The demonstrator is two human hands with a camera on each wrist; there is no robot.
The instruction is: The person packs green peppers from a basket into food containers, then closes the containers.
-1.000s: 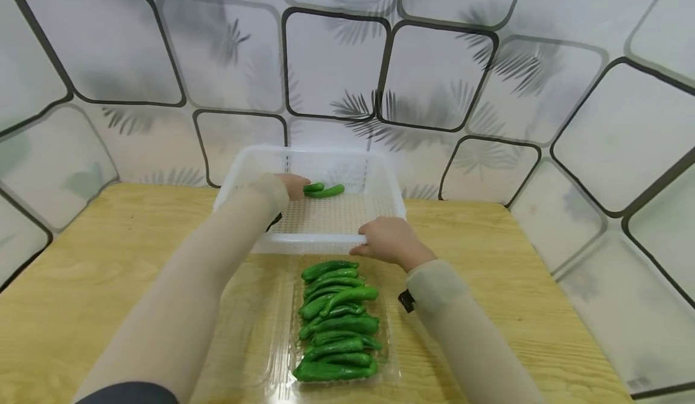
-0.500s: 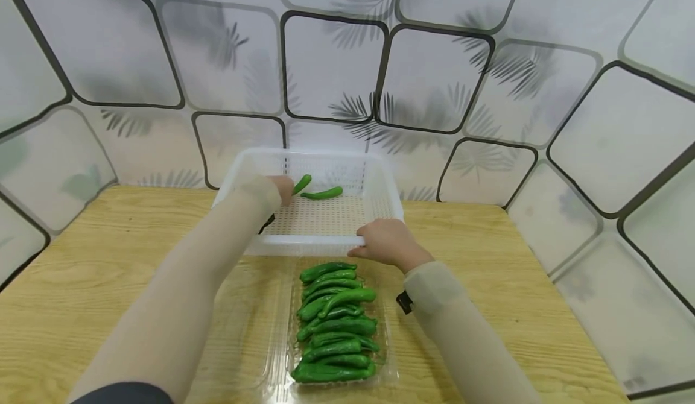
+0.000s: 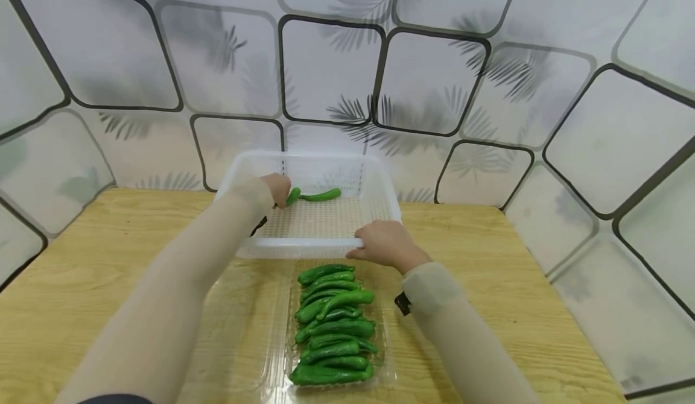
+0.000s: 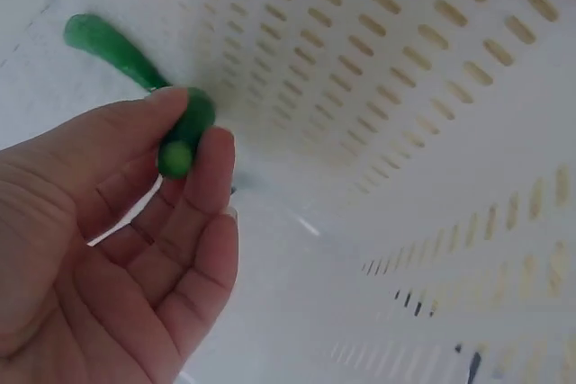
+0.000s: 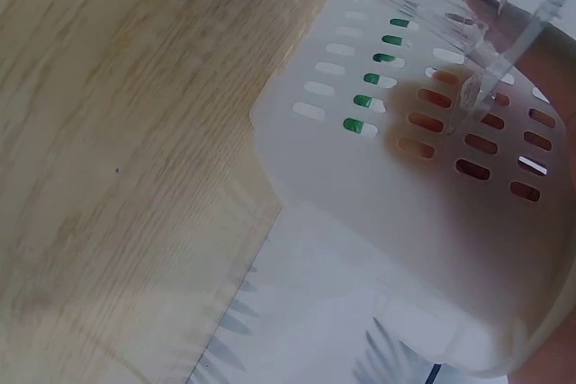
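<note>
Inside a white perforated plastic basket [image 3: 304, 243], my left hand [image 3: 278, 188] pinches a green pepper [image 4: 184, 137] between thumb and fingertips. The left wrist view shows its rounded end pointing toward the camera. Another green pepper [image 3: 321, 195] lies on the basket floor, just right of the held one. My right hand [image 3: 387, 244] grips the basket's front rim near its right corner; in the right wrist view its fingers show dark through the slots of the wall [image 5: 324, 159]. Right in front of the basket, several green peppers [image 3: 336, 328] lie crosswise in a row in a clear plastic tray [image 3: 382, 356].
The tray's clear lid [image 3: 239, 344] lies opened flat to its left. Everything stands on a wood-grain table [image 3: 461, 235]. A patterned wall [image 3: 331, 72] rises directly behind the basket.
My left hand has drawn one pepper leftward, away from the other, and turned it so its tip points downward. My right hand stays on the rim.
</note>
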